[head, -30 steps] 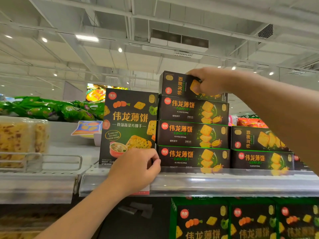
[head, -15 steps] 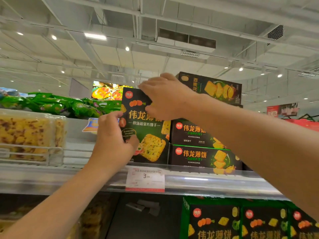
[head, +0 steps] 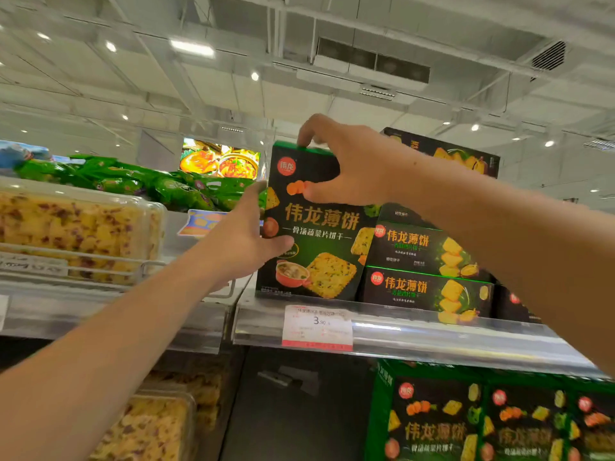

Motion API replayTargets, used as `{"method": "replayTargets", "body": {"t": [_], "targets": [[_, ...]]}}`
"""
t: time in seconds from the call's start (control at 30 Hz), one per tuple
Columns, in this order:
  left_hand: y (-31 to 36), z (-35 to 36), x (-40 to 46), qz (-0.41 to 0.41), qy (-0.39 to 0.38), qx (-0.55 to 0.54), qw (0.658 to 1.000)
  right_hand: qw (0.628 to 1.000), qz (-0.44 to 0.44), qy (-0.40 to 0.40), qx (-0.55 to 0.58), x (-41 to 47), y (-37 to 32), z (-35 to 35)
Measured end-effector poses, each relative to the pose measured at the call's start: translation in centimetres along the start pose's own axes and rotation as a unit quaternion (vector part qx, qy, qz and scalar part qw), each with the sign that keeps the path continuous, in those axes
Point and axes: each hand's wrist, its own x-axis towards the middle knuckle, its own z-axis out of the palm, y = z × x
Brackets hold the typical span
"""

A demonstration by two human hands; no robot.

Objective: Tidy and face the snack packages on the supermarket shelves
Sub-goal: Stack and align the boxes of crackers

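Note:
A tall black and green cracker box (head: 319,234) stands upright on the upper shelf (head: 416,334), its front facing me. My left hand (head: 243,241) grips its left edge, thumb across the front. My right hand (head: 346,164) holds its top right corner, fingers over the top edge and thumb on the front. To the right, flat black cracker boxes (head: 422,287) lie stacked with their fronts outward. One more box (head: 442,151) sits on top of that stack behind my right forearm.
Clear tubs of yellow cake (head: 73,227) sit behind a wire rail on the left shelf. Green snack bags (head: 133,181) lie piled behind them. A price tag (head: 316,327) hangs on the shelf lip. More green cracker boxes (head: 492,424) fill the shelf below.
My right hand left the top box of the stack and came over to the tall box's top. My left hand rose from the box's lower corner to its left edge.

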Motion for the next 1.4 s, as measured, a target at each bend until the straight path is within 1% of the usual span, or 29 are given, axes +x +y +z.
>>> {"method": "replayTargets", "body": {"t": [0.07,0.1,0.13,0.2,0.27,0.33,0.4,0.47,0.57,0.63,0.73,0.8,0.9,0.97,1.07,1.27,1.4], "targets": [[-0.2,0.2,-0.1,0.023,0.025,0.028,0.999,0.999,0.026,-0.020,0.009,-0.4,-0.5,-0.8],[-0.2,0.4,-0.3,0.031,0.037,0.013,0.999,0.999,0.033,-0.016,0.019,-0.7,-0.7,-1.1],[-0.2,0.5,-0.4,0.046,0.045,-0.014,0.998,0.999,0.035,-0.004,0.026,-0.9,-1.0,-1.5],[-0.3,0.7,-0.6,0.102,0.059,-0.057,0.991,0.999,0.032,0.027,0.019,-1.5,-1.6,-2.2],[-0.2,0.8,-1.0,0.159,0.078,-0.055,0.983,0.998,0.031,0.053,0.011,-2.2,-2.2,-3.2],[-0.1,1.1,-1.5,0.175,0.074,-0.067,0.979,0.997,0.037,0.072,0.010,-3.1,-2.9,-4.2],[0.1,1.4,-2.5,0.163,0.037,-0.105,0.980,0.995,0.046,0.088,0.025,-4.4,-3.5,-5.4],[0.6,1.6,-3.9,0.158,0.016,-0.109,0.981,0.992,0.046,0.111,0.045,-6.0,-4.1,-6.7],[1.4,2.0,-7.0,0.149,0.044,-0.091,0.984,0.989,0.036,0.136,0.042,-8.8,-4.8,-8.5],[1.4,2.6,-9.6,0.148,0.057,-0.074,0.984,0.991,0.042,0.119,0.051,-11.0,-5.0,-9.0],[0.6,4.3,-13.8,0.126,0.037,-0.065,0.989,0.997,0.030,0.069,0.020,-14.1,-5.9,-8.2],[-0.1,5.5,-16.3,0.094,0.031,-0.079,0.992,0.999,0.001,0.045,-0.013,-15.8,-6.3,-7.1],[-1.6,6.8,-19.4,0.043,0.028,-0.054,0.997,1.000,0.001,-0.003,0.021,-18.1,-6.5,-4.6],[-2.7,7.2,-21.0,0.028,0.021,-0.028,0.999,0.999,0.006,-0.022,0.038,-19.2,-6.8,-2.4],[-4.1,7.8,-22.4,-0.007,0.016,0.009,1.000,0.998,-0.002,-0.030,0.048,-20.5,-7.5,0.8],[-8.3,8.9,-23.2,-0.038,0.022,0.050,0.998,0.999,-0.018,-0.033,0.030,-21.7,-7.9,7.0],[-12.3,10.4,-22.6,-0.106,-0.012,0.071,0.992,0.999,-0.010,-0.038,0.009,-21.7,-7.9,10.8]]}}
